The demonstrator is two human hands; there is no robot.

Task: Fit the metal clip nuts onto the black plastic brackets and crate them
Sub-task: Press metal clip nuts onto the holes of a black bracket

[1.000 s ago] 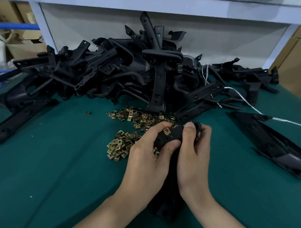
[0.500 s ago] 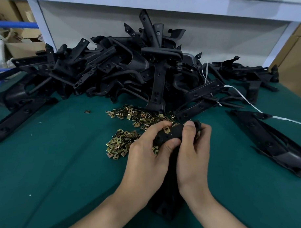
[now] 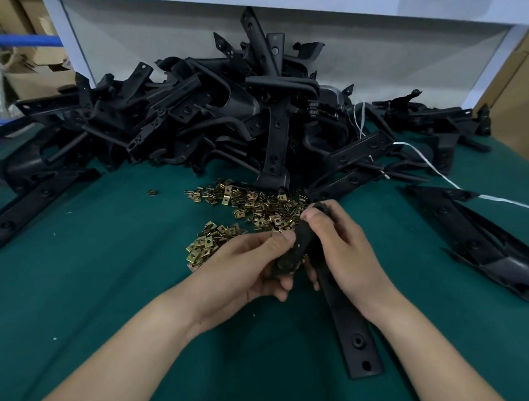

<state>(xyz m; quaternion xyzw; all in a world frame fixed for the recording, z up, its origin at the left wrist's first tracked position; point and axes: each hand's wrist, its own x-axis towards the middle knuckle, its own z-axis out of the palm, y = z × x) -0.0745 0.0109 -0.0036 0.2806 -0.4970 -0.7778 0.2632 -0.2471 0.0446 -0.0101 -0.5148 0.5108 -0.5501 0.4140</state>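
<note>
Head view: your left hand [image 3: 245, 271] curls its fingers round a black bracket [image 3: 354, 338] while your right hand [image 3: 345, 248] pinches its upper end, both just on your side of the clip nut heap [image 3: 257, 206], with the bracket pile [image 3: 230, 115] beyond that heap.

The left hand [image 3: 249, 268] and right hand [image 3: 348, 251] grip one black bracket [image 3: 347, 323].
Loose clip nuts [image 3: 257, 203] lie just beyond them; the bracket pile [image 3: 270, 89] farther off.

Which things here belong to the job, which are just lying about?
Job: long black plastic bracket in left hand and right hand; brass-coloured metal clip nuts; heap of black plastic brackets.
Lying about: thin white cord; brown cardboard boxes.
</note>
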